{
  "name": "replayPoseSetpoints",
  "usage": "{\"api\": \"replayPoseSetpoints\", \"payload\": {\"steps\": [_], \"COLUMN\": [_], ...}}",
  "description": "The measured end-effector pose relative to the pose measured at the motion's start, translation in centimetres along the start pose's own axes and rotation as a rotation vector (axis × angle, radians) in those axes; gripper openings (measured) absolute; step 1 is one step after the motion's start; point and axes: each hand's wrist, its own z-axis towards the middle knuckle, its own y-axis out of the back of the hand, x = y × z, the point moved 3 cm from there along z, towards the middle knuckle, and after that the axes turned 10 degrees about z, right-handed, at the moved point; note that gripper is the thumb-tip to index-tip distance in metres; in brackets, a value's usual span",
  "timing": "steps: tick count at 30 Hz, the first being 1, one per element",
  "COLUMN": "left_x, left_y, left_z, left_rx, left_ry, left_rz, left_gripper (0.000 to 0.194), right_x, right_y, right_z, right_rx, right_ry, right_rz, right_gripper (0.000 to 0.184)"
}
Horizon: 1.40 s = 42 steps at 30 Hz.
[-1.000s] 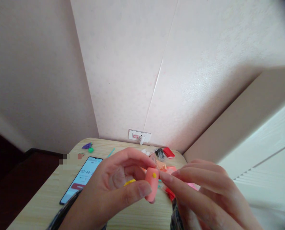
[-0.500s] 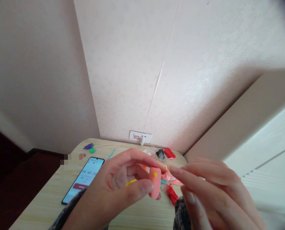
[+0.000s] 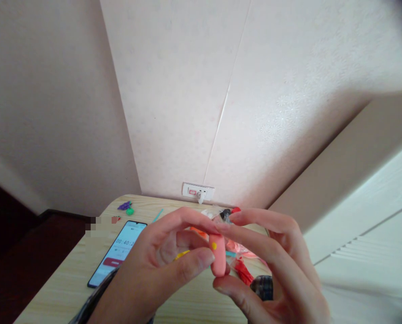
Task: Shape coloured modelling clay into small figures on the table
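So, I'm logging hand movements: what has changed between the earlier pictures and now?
The bare right hand drew away rightward, then came back left: index fingertip now at the top of the smooth pink rounded piece, thumb below its lower end; whether it grips is unclear. The bare left hand still holds the piece, small yellow dot still on it.

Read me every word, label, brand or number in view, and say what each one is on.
"00:40:2": on the screen of the phone; the left hand hides what follows.
Too small or blurred to read: the lines above and below those digits, and the label on the on-screen red button.
No other readable text.
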Motion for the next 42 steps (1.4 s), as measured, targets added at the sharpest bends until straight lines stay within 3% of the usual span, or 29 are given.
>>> {"api": "replayPoseSetpoints", "payload": {"steps": [11, 42], "left_x": [-0.3, -0.5], "left_y": [0.2, 0.2], "left_z": [-0.1, -0.3], "left_rx": [-0.078, -0.051], "left_ry": [-0.009, 0.008], "left_rz": [0.078, 0.116], "left_gripper": [0.005, 0.006], "right_x": [0.3, 1.1], "right_y": [-0.2, -0.4], "right_z": [0.0, 0.1], "right_rx": [-0.031, -0.145], "right_ry": [0.032, 0.068], "right_rz": [0.043, -0.014], "right_gripper": [0.025, 0.012]}}
